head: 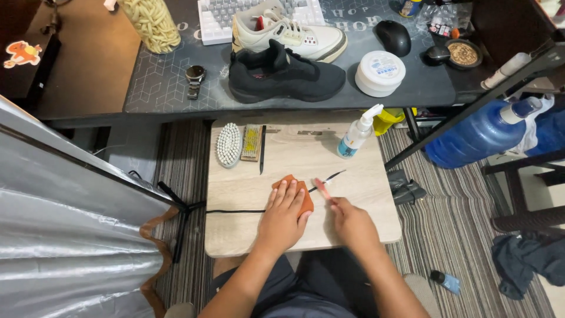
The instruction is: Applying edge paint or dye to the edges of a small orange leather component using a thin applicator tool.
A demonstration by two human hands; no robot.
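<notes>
Seen from above, a person sits at a small wooden bench (359, 200). The left hand (284, 215) lies palm down, fingers (289, 191) spread flat and released, pressing an orange cloth (304, 197) onto the bench. A black shoelace (235, 211) runs under the cloth and out to both sides. The right hand (351, 221), blurred, pinches a small brush (322, 188) beside the cloth. Behind stand a spray bottle (355, 134) and two brushes.
</notes>
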